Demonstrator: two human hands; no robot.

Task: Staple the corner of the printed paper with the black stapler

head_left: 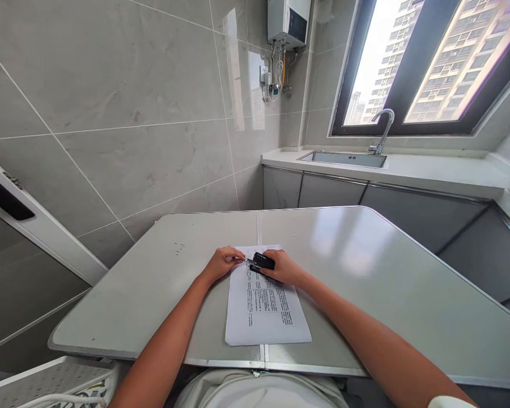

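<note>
A black stapler lies over the upper part of a printed sheet of paper, its front end pointing left. My right hand is closed around the stapler's rear, fingers on its top and side. The stapler's jaws look parted, with a thin metal strip showing between them. My left hand is at the sheet's upper left edge, thumb and fingers pinched together at the stapler's front end. Whatever sits between those fingertips is too small to make out. Printed lines run along the sheet, partly covered by the stapler and right hand.
The pale folding table has a seam down its middle. Several tiny dark bits lie on its left side. A white perforated basket stands below the front left edge. Beyond are a counter, a sink and a tap.
</note>
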